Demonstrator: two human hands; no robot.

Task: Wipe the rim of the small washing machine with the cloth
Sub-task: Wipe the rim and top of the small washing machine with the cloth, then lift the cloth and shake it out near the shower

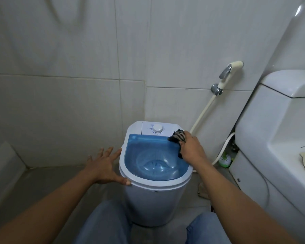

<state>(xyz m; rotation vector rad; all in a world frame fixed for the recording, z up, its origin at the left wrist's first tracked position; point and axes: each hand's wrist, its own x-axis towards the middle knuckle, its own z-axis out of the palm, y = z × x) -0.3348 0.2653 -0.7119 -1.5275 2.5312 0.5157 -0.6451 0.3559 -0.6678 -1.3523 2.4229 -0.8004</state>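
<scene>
One small washing machine [155, 196] stands upright on the floor between my knees, dial [157, 128] at its far end, long axis of the rim [165, 184] running away from me. One cloth [178, 136], dark and striped, sits on the far right corner of that rim. My right hand [190, 148] is clenched around it, fingers together, pressing it down. My left hand [104, 168] has fingers spread apart, thumb touching the near left rim. One toilet [271, 131] stands at right; one spray hose [225, 80] hangs on the wall.
</scene>
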